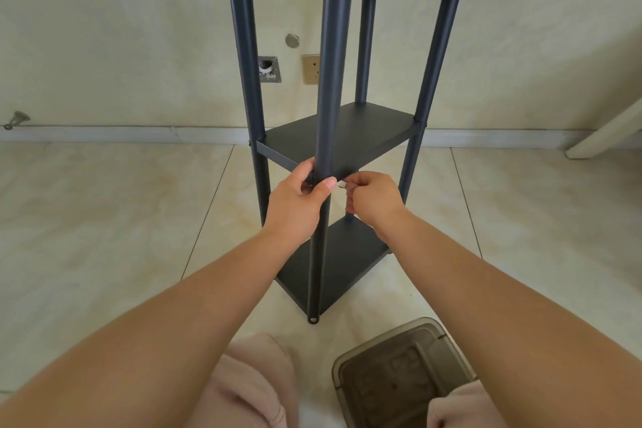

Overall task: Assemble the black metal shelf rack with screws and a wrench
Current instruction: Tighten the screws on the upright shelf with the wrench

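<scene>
The tall black metal shelf rack [338, 135] stands upright on the pale tiled floor [104, 219], near the wall. The left hand [300, 200] grips its front round post at the middle shelf. The right hand [373, 200] pinches a small silver thing [342, 185], too small to identify, just beside that post.

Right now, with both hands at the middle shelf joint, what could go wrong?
1. The right hand pinches a small metal piece at the front post; what it is can't be told, and if it slips it may drop to the tiled floor.
2. Only the left hand grips the post; the rack could twist if that grip loosens.
3. The brown bin sits close by the knees and could be knocked.
</scene>
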